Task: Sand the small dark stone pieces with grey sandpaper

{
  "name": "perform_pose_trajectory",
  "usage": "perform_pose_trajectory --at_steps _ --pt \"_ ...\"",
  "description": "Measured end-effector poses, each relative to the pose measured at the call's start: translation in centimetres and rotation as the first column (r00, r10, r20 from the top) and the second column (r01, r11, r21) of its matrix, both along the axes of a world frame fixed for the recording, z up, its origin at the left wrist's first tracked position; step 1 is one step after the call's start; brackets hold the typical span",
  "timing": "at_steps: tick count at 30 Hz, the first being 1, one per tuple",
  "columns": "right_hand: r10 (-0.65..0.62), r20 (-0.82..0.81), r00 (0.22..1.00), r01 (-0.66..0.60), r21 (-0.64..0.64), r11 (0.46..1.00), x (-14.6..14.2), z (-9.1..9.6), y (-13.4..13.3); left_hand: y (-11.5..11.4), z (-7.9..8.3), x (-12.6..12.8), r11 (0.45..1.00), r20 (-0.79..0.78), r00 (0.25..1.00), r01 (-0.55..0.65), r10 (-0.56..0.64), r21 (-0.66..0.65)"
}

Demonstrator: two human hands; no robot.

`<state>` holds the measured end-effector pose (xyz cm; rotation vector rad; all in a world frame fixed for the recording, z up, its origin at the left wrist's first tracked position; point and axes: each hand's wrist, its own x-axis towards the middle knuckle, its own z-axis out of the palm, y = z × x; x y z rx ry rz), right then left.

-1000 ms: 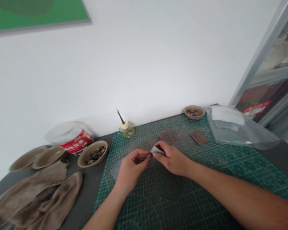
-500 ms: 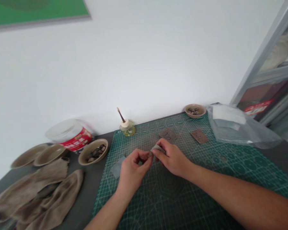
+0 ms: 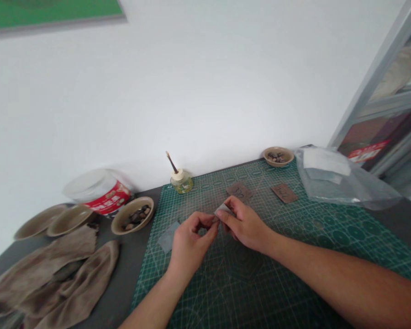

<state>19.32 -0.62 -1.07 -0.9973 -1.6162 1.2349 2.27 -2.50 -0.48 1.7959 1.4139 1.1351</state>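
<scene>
Your left hand (image 3: 192, 242) and right hand (image 3: 246, 226) pinched a little grey piece (image 3: 223, 209) at mid-frame, above the green mat (image 3: 294, 237). A bowl of stones (image 3: 133, 214) sat left; a brown card (image 3: 239, 191) lay just behind.

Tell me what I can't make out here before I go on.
Head view: small piece pinched by left hand, covered by fingertips, too small to identify.
Head view: grey sheet in right hand, mostly hidden by its fingers.
Head view: writing on brown cards, too small, blurred.
Head view: bag contents, clouded by plastic.
Head view: cloths, cut off by left and bottom edges.
</scene>
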Motion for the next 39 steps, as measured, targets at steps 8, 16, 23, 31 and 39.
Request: perform_pose_trajectory --at_steps 8,16,23,31,39 --pt "0.031 -0.087 0.996 -0.038 -0.077 0.996 -0.16 -0.05 -0.07 -0.08 -0.1 0.06 1.0 0.046 0.999 0.012 -0.012 0.001" --pt "0.048 -0.122 0.991 -0.059 -0.092 0.994 -0.04 0.19 -0.07 -0.13 -0.01 0.21 1.0 0.05 0.999 -0.003 0.003 0.007" --pt "-0.03 -0.063 0.998 0.027 -0.048 0.998 0.07 0.01 0.15 -0.24 -0.04 0.18 1.0 0.032 0.999 -0.027 0.026 0.012" --pt "-0.01 -0.044 0.999 0.008 -0.051 0.999 -0.01 -0.14 0.29 0.0 0.01 -0.02 0.999 0.024 0.999 -0.04 0.04 0.018" --pt "-0.006 -0.066 0.998 0.002 -0.061 0.998 -0.11 -0.06 0.28 -0.09 0.12 0.04 0.999 0.015 0.999 -0.032 0.032 0.011"
